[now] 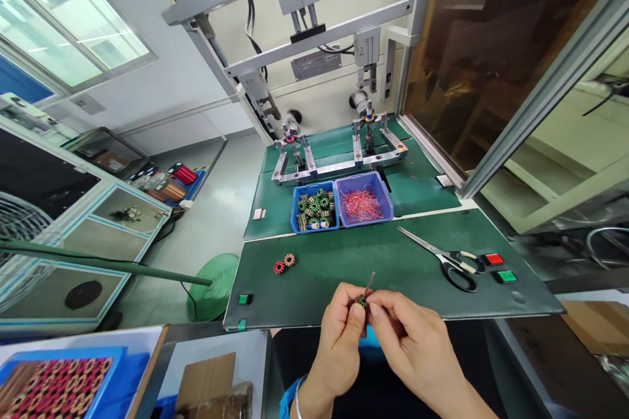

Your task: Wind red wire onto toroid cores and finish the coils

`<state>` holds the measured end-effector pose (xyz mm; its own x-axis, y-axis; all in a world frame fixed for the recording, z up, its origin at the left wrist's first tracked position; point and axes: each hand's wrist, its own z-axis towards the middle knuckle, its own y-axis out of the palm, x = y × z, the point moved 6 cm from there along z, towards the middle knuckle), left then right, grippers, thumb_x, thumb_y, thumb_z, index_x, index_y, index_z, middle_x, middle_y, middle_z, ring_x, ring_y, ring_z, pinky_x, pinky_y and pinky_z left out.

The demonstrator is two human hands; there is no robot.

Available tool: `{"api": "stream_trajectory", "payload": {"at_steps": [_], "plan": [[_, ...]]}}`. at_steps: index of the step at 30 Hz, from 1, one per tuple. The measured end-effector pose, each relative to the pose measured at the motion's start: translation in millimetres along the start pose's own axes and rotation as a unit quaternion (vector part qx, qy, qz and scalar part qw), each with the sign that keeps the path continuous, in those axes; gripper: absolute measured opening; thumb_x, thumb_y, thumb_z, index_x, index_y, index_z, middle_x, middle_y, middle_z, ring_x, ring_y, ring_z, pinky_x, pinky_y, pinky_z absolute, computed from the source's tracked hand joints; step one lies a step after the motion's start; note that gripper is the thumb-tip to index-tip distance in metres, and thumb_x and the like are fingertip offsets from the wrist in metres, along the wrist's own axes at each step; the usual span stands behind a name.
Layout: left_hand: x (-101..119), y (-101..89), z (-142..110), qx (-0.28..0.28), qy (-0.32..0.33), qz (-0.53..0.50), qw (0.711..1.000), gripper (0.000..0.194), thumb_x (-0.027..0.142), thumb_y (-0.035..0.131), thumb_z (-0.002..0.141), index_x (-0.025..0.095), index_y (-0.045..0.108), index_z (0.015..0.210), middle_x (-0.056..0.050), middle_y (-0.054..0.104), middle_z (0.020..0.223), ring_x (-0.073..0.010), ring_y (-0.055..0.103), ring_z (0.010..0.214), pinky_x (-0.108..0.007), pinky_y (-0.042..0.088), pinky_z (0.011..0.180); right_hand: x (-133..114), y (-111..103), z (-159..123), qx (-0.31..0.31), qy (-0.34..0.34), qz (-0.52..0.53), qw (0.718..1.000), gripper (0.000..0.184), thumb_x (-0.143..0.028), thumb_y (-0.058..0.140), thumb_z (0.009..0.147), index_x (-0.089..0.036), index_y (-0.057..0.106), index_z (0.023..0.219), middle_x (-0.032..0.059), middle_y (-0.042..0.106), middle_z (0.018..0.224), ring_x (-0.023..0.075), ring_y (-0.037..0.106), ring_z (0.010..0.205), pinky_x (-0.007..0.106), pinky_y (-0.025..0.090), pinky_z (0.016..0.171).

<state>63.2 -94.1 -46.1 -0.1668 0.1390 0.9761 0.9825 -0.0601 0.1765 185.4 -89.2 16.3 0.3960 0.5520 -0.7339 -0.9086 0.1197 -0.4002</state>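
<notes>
Just past the front edge of the green work table (393, 242), my left hand (341, 340) pinches a small stator core (362, 301) with green slots. Copper-coloured wire (370, 281) sticks up from it. My right hand (413, 334) is closed, its thumb and fingertips pressed together at the core's right side; what they pinch is too small to make out. Two wound stators, a red one (279, 267) and a copper one (289, 260), lie on the table to the left. A pair of scissors (445, 258) rests to the right, blades pointing up and left.
A blue bin (293, 209) holds green cores; a purple bin (390, 206) holds red wire scraps. Behind them stands a two-station winding fixture (339, 167) under a metal frame. Red (493, 259) and green buttons (506, 277) sit at right. A blue tray (118, 357) of stators is lower left.
</notes>
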Motion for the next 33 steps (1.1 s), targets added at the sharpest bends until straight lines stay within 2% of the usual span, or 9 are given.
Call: {"api": "stream_trajectory", "payload": {"at_steps": [4,7,15,21,24,28,31,33], "plan": [[-8,6.7,2,0.0,-0.044,-0.119,0.992,0.041,0.058,0.065,0.086,0.017,0.059,0.086,0.005,0.045,0.063,-0.0074,0.034,0.055,-0.02,0.028,0.051,7,4,-3,-0.022,0.01,-0.021,0.999,0.013,-0.014,0.044,0.098,-0.02,0.053,0.092,-0.0053,0.06,0.06,0.0092,0.059,0.046,0.019,0.045,0.048],[-11,11.6,4,0.005,-0.062,-0.165,0.984,0.043,0.057,0.07,0.082,0.016,0.06,0.084,0.005,0.045,0.059,-0.0066,0.033,0.053,-0.019,0.026,0.049,9,5,-5,-0.034,0.019,-0.021,0.999,0.015,-0.014,0.041,0.099,-0.022,0.05,0.09,-0.0059,0.059,0.06,0.0094,0.058,0.045,0.019,0.044,0.047],[-12,14.7,5,0.021,-0.096,-0.195,0.976,0.047,0.06,0.074,0.076,0.016,0.058,0.076,0.007,0.046,0.049,-0.0044,0.026,0.043,-0.019,0.019,0.043,11,6,-3,-0.077,0.065,0.082,0.991,0.016,-0.013,0.041,0.1,-0.024,0.049,0.09,-0.0077,0.062,0.062,0.0082,0.061,0.05,0.017,0.046,0.051],[-14,16.9,4,0.031,-0.116,-0.217,0.969,0.047,0.059,0.077,0.073,0.017,0.056,0.074,0.008,0.044,0.046,-0.0033,0.021,0.041,-0.018,0.016,0.042,17,10,-8,-0.118,0.109,0.135,0.978,0.017,-0.018,0.039,0.101,-0.023,0.048,0.087,-0.0056,0.064,0.063,0.0094,0.063,0.053,0.018,0.049,0.055],[-15,18.7,0,0.05,-0.116,-0.237,0.963,0.047,0.057,0.079,0.072,0.017,0.057,0.076,0.009,0.042,0.047,-0.003,0.019,0.042,-0.017,0.015,0.042,22,14,-13,-0.139,0.162,0.181,0.96,0.02,-0.025,0.039,0.103,-0.023,0.048,0.085,-0.0032,0.065,0.064,0.0108,0.064,0.056,0.02,0.05,0.057],[-16,23.9,-6,0.058,-0.095,-0.256,0.96,0.045,0.056,0.078,0.074,0.016,0.058,0.078,0.009,0.041,0.049,-0.0028,0.019,0.043,-0.017,0.016,0.042,28,19,-19,-0.152,0.243,0.267,0.92,0.029,-0.037,0.039,0.104,-0.022,0.049,0.081,-0.0006,0.062,0.067,0.0133,0.064,0.063,0.023,0.051,0.062],[-15,26.2,-7,0.053,-0.081,-0.264,0.96,0.043,0.056,0.076,0.076,0.016,0.06,0.078,0.009,0.039,0.048,-0.0025,0.019,0.042,-0.017,0.016,0.042,24,15,-21,-0.151,0.274,0.315,0.896,0.035,-0.045,0.041,0.102,-0.021,0.05,0.078,-0.0003,0.058,0.068,0.0138,0.058,0.065,0.025,0.05,0.064],[-14,22.1,-4,0.066,-0.073,-0.265,0.959,0.043,0.056,0.076,0.077,0.015,0.062,0.08,0.009,0.04,0.049,-0.0026,0.022,0.043,-0.016,0.017,0.041,18,9,-23,-0.163,0.282,0.334,0.885,0.038,-0.049,0.044,0.1,-0.02,0.05,0.076,-0.002,0.051,0.066,0.0126,0.05,0.061,0.023,0.045,0.06]]}}
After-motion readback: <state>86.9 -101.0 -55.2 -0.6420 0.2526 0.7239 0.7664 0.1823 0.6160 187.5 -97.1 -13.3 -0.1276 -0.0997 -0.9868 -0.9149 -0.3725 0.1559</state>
